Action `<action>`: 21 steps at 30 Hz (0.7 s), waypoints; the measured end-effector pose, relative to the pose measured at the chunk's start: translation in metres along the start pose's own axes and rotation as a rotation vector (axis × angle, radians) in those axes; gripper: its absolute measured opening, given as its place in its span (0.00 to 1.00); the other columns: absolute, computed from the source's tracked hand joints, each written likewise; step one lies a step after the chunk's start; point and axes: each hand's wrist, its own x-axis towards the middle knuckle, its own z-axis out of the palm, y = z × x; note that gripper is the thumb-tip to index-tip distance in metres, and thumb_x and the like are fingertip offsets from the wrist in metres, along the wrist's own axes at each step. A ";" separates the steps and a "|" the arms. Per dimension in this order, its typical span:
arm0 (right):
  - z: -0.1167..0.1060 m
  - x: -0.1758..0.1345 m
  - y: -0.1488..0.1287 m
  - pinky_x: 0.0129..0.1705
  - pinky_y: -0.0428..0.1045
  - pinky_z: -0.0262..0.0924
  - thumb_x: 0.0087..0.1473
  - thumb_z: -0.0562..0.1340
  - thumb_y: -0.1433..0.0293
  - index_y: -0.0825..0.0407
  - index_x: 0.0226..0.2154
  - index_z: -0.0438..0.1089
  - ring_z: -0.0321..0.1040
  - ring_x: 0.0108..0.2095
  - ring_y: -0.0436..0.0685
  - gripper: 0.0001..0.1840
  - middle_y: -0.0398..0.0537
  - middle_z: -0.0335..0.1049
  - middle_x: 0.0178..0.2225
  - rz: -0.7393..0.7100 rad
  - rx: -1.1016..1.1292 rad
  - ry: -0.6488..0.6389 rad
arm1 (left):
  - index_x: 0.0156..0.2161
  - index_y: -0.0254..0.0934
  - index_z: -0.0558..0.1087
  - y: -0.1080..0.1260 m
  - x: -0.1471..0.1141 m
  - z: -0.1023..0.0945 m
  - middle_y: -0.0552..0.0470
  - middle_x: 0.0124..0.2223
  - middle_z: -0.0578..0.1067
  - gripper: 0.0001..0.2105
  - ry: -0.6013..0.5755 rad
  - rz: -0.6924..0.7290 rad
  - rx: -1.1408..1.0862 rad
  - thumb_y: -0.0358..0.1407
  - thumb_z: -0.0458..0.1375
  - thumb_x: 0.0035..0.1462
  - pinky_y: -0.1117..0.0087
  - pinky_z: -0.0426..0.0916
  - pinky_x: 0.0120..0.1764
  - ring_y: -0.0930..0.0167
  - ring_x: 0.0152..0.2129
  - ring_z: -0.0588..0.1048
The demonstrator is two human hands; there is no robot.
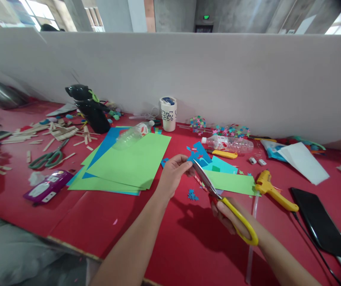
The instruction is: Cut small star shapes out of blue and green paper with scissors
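The left hand (173, 173) has its grip pinching blue paper (203, 150) above the middle of the surface (182, 254). The right hand's (227, 214) grip wraps the yellow handles of scissors (207, 180), whose blades point toward the paper. Small blue cutouts (192, 195) lie nearer the front edge; a white cup (168, 115) stands by the back edge.

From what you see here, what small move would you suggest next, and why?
Probably a small snip into the blue paper: the left hand holds it up, the right hand grips the scissors with the blade tips right by it, and small blue pieces lie on the table nearby.
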 end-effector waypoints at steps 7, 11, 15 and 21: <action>0.001 0.001 0.004 0.12 0.40 0.44 0.53 0.48 0.46 0.52 0.24 0.58 0.46 0.10 0.43 0.26 0.32 0.48 0.13 0.039 0.021 0.023 | 0.28 0.34 0.68 -0.001 0.001 -0.001 0.53 0.23 0.74 0.06 0.004 -0.007 0.000 0.36 0.58 0.48 0.72 0.65 0.28 0.74 0.20 0.71; 0.002 0.001 0.004 0.11 0.39 0.42 0.52 0.49 0.45 0.52 0.23 0.58 0.45 0.10 0.43 0.27 0.32 0.48 0.12 0.066 0.025 0.041 | 0.28 0.34 0.69 -0.001 0.000 0.000 0.53 0.23 0.74 0.06 0.005 0.001 0.003 0.36 0.58 0.48 0.73 0.65 0.27 0.75 0.19 0.71; 0.001 0.001 0.002 0.10 0.39 0.42 0.50 0.49 0.43 0.52 0.22 0.58 0.44 0.09 0.42 0.28 0.31 0.48 0.11 0.069 0.020 0.055 | 0.28 0.34 0.69 0.000 0.000 0.000 0.52 0.23 0.74 0.06 0.012 0.010 0.005 0.35 0.58 0.48 0.73 0.65 0.27 0.75 0.19 0.71; 0.000 0.001 0.003 0.09 0.39 0.41 0.51 0.49 0.44 0.51 0.21 0.56 0.43 0.08 0.42 0.28 0.30 0.46 0.09 0.052 0.025 0.047 | 0.28 0.34 0.69 0.000 0.001 -0.002 0.52 0.23 0.74 0.06 0.001 0.004 0.009 0.36 0.58 0.48 0.73 0.65 0.27 0.75 0.19 0.71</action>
